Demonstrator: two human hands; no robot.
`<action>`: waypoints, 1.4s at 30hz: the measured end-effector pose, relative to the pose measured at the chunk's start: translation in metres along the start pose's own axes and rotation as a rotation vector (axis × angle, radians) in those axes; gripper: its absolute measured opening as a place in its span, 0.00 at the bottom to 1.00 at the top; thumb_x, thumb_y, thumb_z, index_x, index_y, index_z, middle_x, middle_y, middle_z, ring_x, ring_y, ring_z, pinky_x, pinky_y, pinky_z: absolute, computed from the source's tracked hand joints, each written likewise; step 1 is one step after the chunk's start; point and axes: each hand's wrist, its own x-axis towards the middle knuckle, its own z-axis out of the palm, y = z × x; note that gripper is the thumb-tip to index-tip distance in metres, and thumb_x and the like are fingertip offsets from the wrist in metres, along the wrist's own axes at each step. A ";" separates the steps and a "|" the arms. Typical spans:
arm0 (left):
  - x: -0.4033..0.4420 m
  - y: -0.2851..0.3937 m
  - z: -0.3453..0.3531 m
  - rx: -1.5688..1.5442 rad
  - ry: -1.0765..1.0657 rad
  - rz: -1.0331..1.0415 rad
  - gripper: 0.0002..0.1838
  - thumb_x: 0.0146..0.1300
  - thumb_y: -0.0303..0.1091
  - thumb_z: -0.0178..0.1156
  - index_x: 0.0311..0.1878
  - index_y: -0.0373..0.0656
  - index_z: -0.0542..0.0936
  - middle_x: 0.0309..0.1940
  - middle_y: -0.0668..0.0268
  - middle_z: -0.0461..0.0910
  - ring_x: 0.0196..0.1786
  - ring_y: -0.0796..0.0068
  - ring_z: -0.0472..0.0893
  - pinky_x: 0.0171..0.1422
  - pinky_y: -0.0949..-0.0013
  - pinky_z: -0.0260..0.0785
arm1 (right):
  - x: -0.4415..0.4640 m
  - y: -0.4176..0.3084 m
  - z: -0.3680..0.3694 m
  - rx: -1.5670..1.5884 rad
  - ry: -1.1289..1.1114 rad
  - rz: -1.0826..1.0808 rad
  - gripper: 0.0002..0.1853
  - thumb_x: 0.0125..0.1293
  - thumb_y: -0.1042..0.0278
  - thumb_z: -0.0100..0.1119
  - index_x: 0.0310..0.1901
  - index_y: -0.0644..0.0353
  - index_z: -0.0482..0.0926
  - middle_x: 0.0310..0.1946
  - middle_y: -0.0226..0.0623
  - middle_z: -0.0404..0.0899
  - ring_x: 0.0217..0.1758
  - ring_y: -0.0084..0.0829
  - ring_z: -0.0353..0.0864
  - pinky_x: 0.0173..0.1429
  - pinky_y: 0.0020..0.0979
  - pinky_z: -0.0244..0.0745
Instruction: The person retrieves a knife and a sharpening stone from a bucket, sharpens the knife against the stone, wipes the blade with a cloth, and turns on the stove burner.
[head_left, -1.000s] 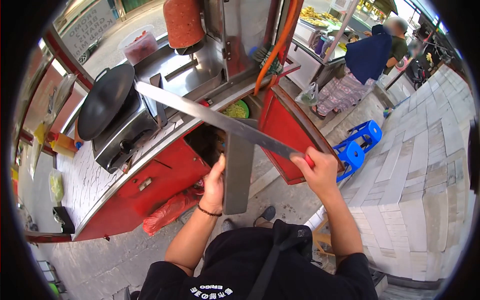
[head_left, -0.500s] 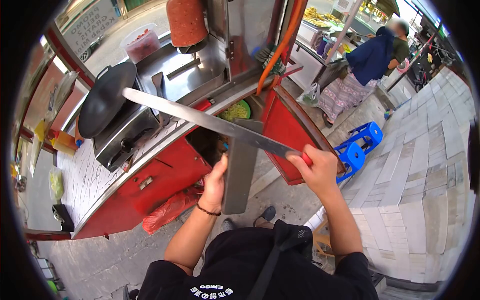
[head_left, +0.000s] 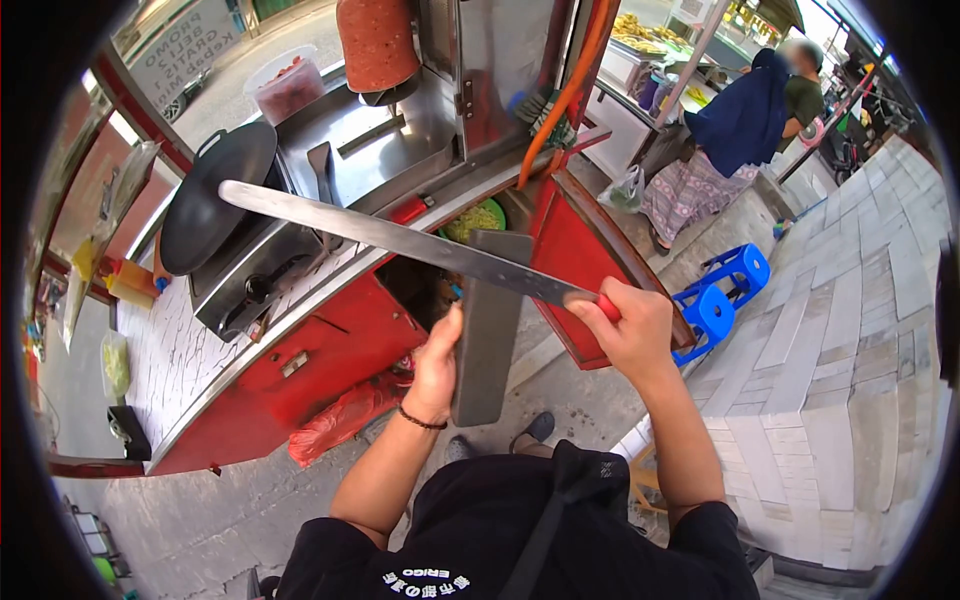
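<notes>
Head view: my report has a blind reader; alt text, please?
A person's right hand holds a long red-handled knife across a grey block in the left hand. Ahead to the left, a black wok sits on a stove on a red cart.

The knife blade [head_left: 410, 241] is silver, its handle [head_left: 608, 308] red, the block [head_left: 490, 345] dark grey. Left, a black wok [head_left: 205, 218] and a white counter [head_left: 185, 365] with dark crackled lines. Right, blue stools [head_left: 706, 310]; far right, a pink-and-white patterned skirt [head_left: 690, 208].

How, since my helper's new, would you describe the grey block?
Find the open red door on the cart. Left of it, the left hand holds the grey block, crossed by a knife. Unlike the knife, it's broad and handleless.
</notes>
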 end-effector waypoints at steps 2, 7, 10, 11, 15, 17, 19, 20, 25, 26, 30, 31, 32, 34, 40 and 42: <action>-0.005 0.032 -0.002 -0.230 0.070 -0.009 0.37 0.74 0.67 0.42 0.59 0.37 0.76 0.43 0.57 0.80 0.38 0.64 0.80 0.43 0.66 0.74 | -0.016 0.015 -0.004 0.021 -0.085 0.046 0.27 0.61 0.50 0.73 0.18 0.57 0.67 0.14 0.41 0.70 0.16 0.44 0.72 0.23 0.39 0.62; -0.002 0.073 -0.049 -0.305 -0.149 0.282 0.31 0.76 0.61 0.45 0.57 0.39 0.77 0.47 0.57 0.81 0.41 0.64 0.80 0.45 0.59 0.75 | -0.076 0.050 -0.018 -0.043 -0.182 0.094 0.26 0.59 0.51 0.74 0.18 0.57 0.69 0.13 0.42 0.70 0.16 0.44 0.72 0.23 0.39 0.64; -0.008 0.035 -0.019 -0.293 0.063 0.049 0.34 0.75 0.62 0.45 0.57 0.34 0.74 0.43 0.57 0.79 0.40 0.68 0.78 0.38 0.64 0.75 | -0.046 0.028 -0.015 -0.015 -0.149 0.094 0.26 0.60 0.51 0.73 0.18 0.56 0.68 0.13 0.41 0.68 0.16 0.45 0.71 0.22 0.40 0.62; -0.004 0.013 -0.017 -0.059 -0.007 0.096 0.35 0.75 0.62 0.45 0.59 0.34 0.74 0.47 0.58 0.80 0.44 0.68 0.80 0.43 0.67 0.75 | -0.026 0.016 -0.007 -0.021 -0.113 0.024 0.26 0.61 0.50 0.73 0.18 0.56 0.68 0.13 0.41 0.68 0.16 0.45 0.71 0.22 0.40 0.62; -0.004 -0.019 0.002 0.200 0.010 0.069 0.37 0.74 0.64 0.47 0.65 0.36 0.73 0.50 0.62 0.82 0.46 0.68 0.81 0.50 0.72 0.73 | 0.012 -0.005 0.002 0.101 -0.007 0.016 0.26 0.61 0.50 0.72 0.19 0.57 0.67 0.14 0.42 0.67 0.16 0.45 0.69 0.22 0.40 0.61; -0.011 0.005 -0.002 -0.027 0.032 -0.008 0.36 0.75 0.64 0.45 0.64 0.37 0.74 0.49 0.61 0.81 0.44 0.68 0.80 0.47 0.72 0.72 | 0.000 0.004 0.003 0.136 -0.066 0.071 0.27 0.61 0.51 0.72 0.18 0.58 0.67 0.13 0.43 0.66 0.16 0.45 0.68 0.22 0.40 0.61; -0.012 0.037 -0.008 -0.250 0.122 0.028 0.36 0.75 0.65 0.42 0.56 0.36 0.76 0.41 0.59 0.79 0.36 0.69 0.77 0.39 0.70 0.69 | -0.043 0.030 0.001 0.086 -0.182 0.089 0.27 0.60 0.50 0.73 0.18 0.57 0.68 0.13 0.43 0.66 0.16 0.45 0.69 0.22 0.39 0.61; -0.007 0.046 -0.040 -0.290 -0.167 0.107 0.36 0.75 0.65 0.43 0.59 0.37 0.75 0.47 0.58 0.82 0.41 0.64 0.81 0.45 0.64 0.74 | -0.054 0.034 0.000 0.096 -0.189 0.065 0.27 0.60 0.50 0.73 0.18 0.57 0.68 0.13 0.43 0.66 0.16 0.45 0.69 0.22 0.39 0.61; -0.007 0.026 -0.020 -0.150 -0.010 0.138 0.33 0.74 0.62 0.47 0.53 0.35 0.76 0.43 0.62 0.78 0.43 0.71 0.77 0.43 0.67 0.71 | -0.037 0.018 0.018 0.072 -0.121 0.040 0.27 0.61 0.49 0.73 0.19 0.57 0.69 0.13 0.42 0.68 0.16 0.45 0.71 0.22 0.40 0.63; -0.007 0.008 -0.010 -0.100 0.134 0.095 0.31 0.74 0.60 0.49 0.56 0.36 0.76 0.47 0.63 0.80 0.48 0.72 0.78 0.49 0.67 0.73 | -0.018 0.001 0.021 0.157 -0.090 0.042 0.27 0.61 0.49 0.72 0.19 0.58 0.69 0.13 0.42 0.68 0.16 0.45 0.71 0.22 0.40 0.62; -0.013 0.003 0.007 0.136 -0.037 0.045 0.29 0.78 0.52 0.50 0.67 0.37 0.74 0.59 0.65 0.80 0.59 0.74 0.78 0.66 0.68 0.68 | 0.014 -0.014 0.024 0.231 -0.020 0.091 0.28 0.62 0.49 0.72 0.19 0.60 0.68 0.14 0.44 0.67 0.16 0.46 0.69 0.22 0.40 0.62; -0.014 0.007 -0.012 -0.033 -0.059 -0.006 0.29 0.77 0.55 0.50 0.66 0.38 0.75 0.55 0.64 0.81 0.55 0.72 0.79 0.61 0.67 0.71 | 0.001 -0.001 0.029 0.223 -0.062 0.131 0.28 0.62 0.49 0.72 0.19 0.59 0.68 0.14 0.44 0.67 0.16 0.46 0.68 0.22 0.40 0.61; -0.013 0.013 -0.027 -0.202 -0.079 -0.049 0.30 0.76 0.57 0.50 0.64 0.39 0.76 0.52 0.63 0.81 0.51 0.69 0.81 0.56 0.65 0.74 | -0.022 0.015 0.034 0.228 -0.108 0.142 0.28 0.61 0.49 0.72 0.19 0.59 0.68 0.14 0.44 0.67 0.16 0.46 0.69 0.22 0.40 0.62; -0.018 0.054 -0.028 -0.241 -0.010 0.065 0.35 0.74 0.66 0.44 0.58 0.40 0.77 0.43 0.58 0.82 0.39 0.66 0.82 0.45 0.64 0.78 | -0.065 0.030 0.028 0.207 -0.189 0.160 0.27 0.61 0.49 0.73 0.18 0.59 0.69 0.13 0.44 0.67 0.16 0.46 0.71 0.23 0.39 0.63; -0.013 0.035 -0.021 -0.088 0.101 0.003 0.31 0.77 0.58 0.44 0.56 0.36 0.77 0.43 0.61 0.81 0.37 0.67 0.79 0.44 0.65 0.73 | -0.038 0.004 0.028 0.122 -0.173 0.142 0.25 0.62 0.51 0.72 0.19 0.59 0.70 0.13 0.42 0.68 0.16 0.46 0.72 0.23 0.39 0.64; -0.010 0.007 0.006 0.350 0.011 0.208 0.31 0.76 0.58 0.48 0.60 0.35 0.76 0.47 0.61 0.82 0.44 0.67 0.81 0.51 0.64 0.75 | 0.000 -0.020 0.026 0.247 -0.019 0.024 0.25 0.63 0.53 0.72 0.20 0.60 0.71 0.12 0.42 0.67 0.15 0.45 0.70 0.22 0.38 0.62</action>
